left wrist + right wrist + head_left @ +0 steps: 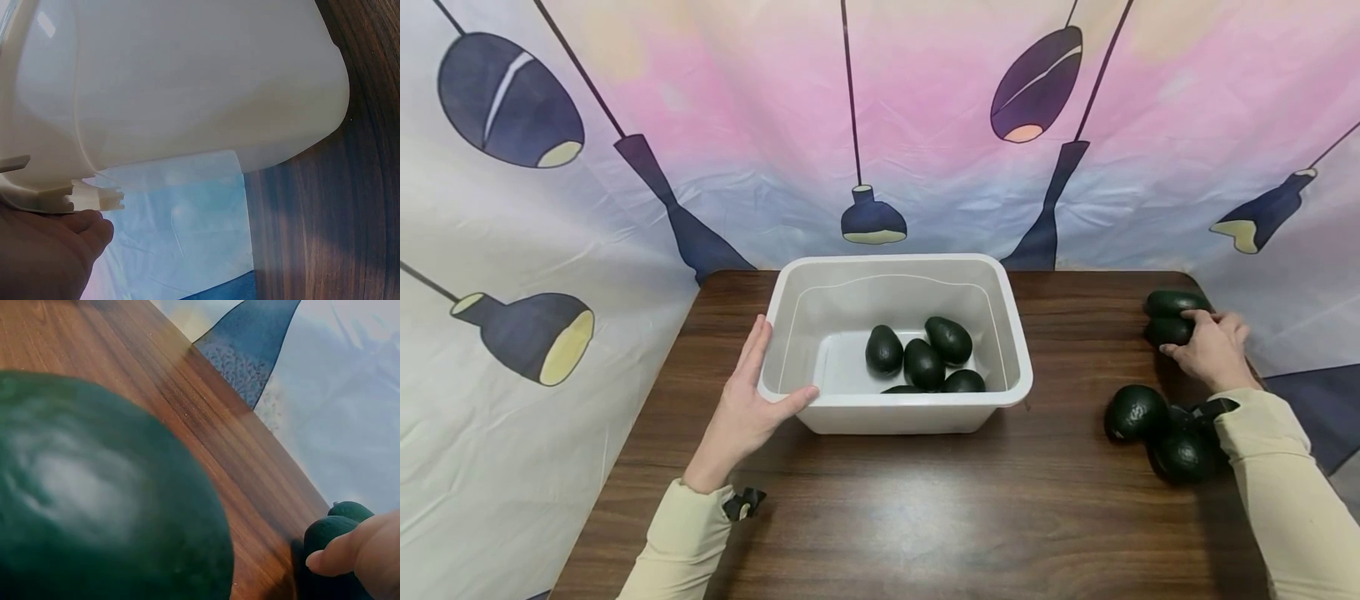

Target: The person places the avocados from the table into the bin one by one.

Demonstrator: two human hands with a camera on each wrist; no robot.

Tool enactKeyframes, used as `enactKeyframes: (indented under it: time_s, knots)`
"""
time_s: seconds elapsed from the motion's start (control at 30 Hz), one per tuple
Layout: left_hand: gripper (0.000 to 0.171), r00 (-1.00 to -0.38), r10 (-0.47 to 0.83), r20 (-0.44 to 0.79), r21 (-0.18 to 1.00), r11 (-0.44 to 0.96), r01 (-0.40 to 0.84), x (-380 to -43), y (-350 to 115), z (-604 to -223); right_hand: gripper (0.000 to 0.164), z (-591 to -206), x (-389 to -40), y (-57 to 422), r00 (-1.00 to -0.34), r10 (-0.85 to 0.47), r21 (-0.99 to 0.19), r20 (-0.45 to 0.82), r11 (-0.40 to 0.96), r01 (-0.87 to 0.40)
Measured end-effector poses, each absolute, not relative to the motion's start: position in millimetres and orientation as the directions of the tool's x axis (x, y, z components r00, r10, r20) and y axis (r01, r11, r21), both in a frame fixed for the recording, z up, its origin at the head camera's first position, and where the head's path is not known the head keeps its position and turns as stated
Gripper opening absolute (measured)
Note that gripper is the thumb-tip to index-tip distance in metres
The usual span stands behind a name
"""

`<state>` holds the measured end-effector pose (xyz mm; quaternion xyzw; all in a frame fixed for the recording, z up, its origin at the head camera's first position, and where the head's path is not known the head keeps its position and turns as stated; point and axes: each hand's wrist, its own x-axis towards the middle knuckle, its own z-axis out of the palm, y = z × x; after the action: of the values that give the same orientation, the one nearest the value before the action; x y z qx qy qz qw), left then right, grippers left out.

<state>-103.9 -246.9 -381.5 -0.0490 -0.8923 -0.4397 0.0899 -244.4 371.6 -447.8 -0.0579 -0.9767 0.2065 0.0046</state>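
Observation:
A white plastic bin (895,414) stands at the back middle of the table, with several dark green avocados (924,364) inside. My left hand (747,408) rests at its front left corner, thumb laid over the front rim and fingers straight along the left side. In the left wrist view the hand (50,250) touches the rim. At the table's far right, my right hand (1216,346) grips an avocado (1167,332) between thumb and fingers. Another avocado (1176,302) lies just behind it. In the right wrist view the thumb presses on the held avocado (328,531).
Nearer on the right, several avocados (1182,450) lie grouped beside the right forearm; one avocado (112,487) looms large in the right wrist view. The brown wooden table (880,517) ends at a patterned cloth backdrop (760,125).

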Motion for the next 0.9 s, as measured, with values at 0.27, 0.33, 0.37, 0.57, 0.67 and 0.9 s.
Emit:
enactKeyframes:
  time_s: [0.27,0.33,0.37,0.57,0.67,0.9]
  knots:
    - [0.104,-0.976,0.007,0.217,0.775,0.607,0.177,-103.5,-246.1,-381.7,0.064,-449.1,-242.5,373.1,-0.996,0.092,-0.409,0.009,0.909,0.080]
    - [0.104,-0.976,0.008,0.220,0.773,0.608,0.179,-103.6,-246.2,-381.9,0.064,-449.2,-241.7,373.0,-0.995,0.098,-0.422,0.003,0.902,0.088]
    - [0.103,-0.976,0.008,0.219,0.772,0.609,0.179,-103.6,-246.2,-381.8,0.064,-449.4,-241.4,373.1,-0.995,0.100,-0.427,-0.001,0.899,0.091]
    - [0.103,-0.977,0.011,0.212,0.770,0.614,0.174,-103.7,-246.3,-380.8,0.067,-449.1,-238.4,374.0,-0.994,0.110,-0.451,-0.021,0.886,0.107]
    - [0.103,-0.978,0.010,0.210,0.771,0.613,0.172,-103.8,-246.6,-380.8,0.069,-447.5,-236.7,374.8,-0.994,0.108,-0.465,-0.028,0.879,0.109]
    - [0.103,-0.977,0.007,0.214,0.769,0.616,0.173,-103.7,-247.1,-381.5,0.077,-440.0,-234.1,374.2,-0.994,0.108,-0.476,-0.036,0.872,0.112]
